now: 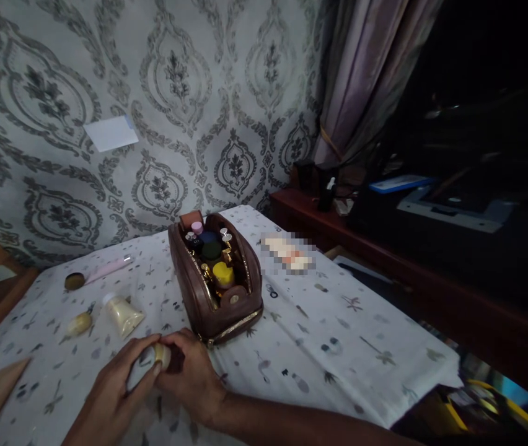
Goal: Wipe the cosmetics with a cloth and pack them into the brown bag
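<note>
In front of me, my left hand (pixel 118 384) is wrapped round a small white bottle (pixel 141 368) with a yellowish-gold end. The fingers of my right hand (pixel 195 375) close on that gold end, hiding part of it. Just beyond both hands stands a brown toiletry bag (pixel 187 303), its zipped top spread wide. Inside it are several bottles, among them one with a yellow cap (pixel 223 274) and one with a pink cap (pixel 197 227). Left of the bag lie a cream-coloured squeeze tube (pixel 123 316) and a rounded yellowish item (pixel 79 323).
A pink tube (pixel 110 269) and a dark round lid (pixel 75 281) lie farther left on the patterned tablecloth (pixel 338 365). Right of the bag is a blurred-out packet (pixel 289 253). A dark red wooden desk (pixel 301 210) borders the right side; a patterned wall rises behind.
</note>
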`<state>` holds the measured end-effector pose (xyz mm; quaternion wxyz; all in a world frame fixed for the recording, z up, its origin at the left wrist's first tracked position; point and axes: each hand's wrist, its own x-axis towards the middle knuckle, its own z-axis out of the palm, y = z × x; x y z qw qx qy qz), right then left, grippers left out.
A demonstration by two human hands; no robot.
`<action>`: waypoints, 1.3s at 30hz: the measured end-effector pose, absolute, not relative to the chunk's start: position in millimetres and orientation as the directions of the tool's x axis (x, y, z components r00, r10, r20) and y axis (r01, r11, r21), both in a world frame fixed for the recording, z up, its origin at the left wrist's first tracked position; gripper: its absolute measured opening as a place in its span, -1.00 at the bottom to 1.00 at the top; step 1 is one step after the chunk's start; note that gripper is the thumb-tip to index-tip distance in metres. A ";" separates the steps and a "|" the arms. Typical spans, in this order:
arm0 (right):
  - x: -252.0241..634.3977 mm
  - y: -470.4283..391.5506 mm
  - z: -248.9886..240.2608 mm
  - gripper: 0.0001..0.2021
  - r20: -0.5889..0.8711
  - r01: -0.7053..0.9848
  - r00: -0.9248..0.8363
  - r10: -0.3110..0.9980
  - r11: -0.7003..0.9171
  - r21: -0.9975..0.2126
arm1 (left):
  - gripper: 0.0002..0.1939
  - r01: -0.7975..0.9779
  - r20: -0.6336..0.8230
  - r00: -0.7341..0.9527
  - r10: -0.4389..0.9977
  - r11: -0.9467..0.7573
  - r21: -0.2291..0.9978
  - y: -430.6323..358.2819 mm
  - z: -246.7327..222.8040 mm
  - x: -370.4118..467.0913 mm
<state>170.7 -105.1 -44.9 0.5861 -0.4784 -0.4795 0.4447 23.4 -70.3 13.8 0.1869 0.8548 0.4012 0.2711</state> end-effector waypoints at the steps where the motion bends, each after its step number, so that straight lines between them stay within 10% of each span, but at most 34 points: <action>1: 171.1 -105.9 -43.3 -0.59 0.126 -0.066 0.141 0.982 0.137 -0.988 | -0.65 0.592 0.274 0.546 0.791 -0.597 0.542 -68.3 15.7 21.7; 7: 167.8 -107.0 -44.2 -0.37 -0.030 -0.161 0.135 0.990 -0.008 -0.987 | -0.59 0.696 0.153 0.455 0.877 -0.457 0.553 -58.5 30.6 18.9; 15: 168.8 -108.1 -44.0 -0.58 -0.027 -0.184 0.081 0.996 -0.012 -0.983 | -0.50 0.726 0.310 0.338 0.888 -0.456 0.515 -47.3 113.6 56.7; 21: 170.8 -107.9 -41.5 -0.67 -0.002 -0.158 0.086 0.996 0.012 -0.987 | -0.59 0.601 0.348 0.548 0.760 -0.648 0.469 -21.7 157.3 122.4; 39: 169.0 -105.9 -39.6 -0.71 -0.105 -0.188 0.060 0.993 -0.092 -0.978 | -0.61 0.648 -0.048 0.760 0.648 -0.761 -0.011 18.2 147.8 198.6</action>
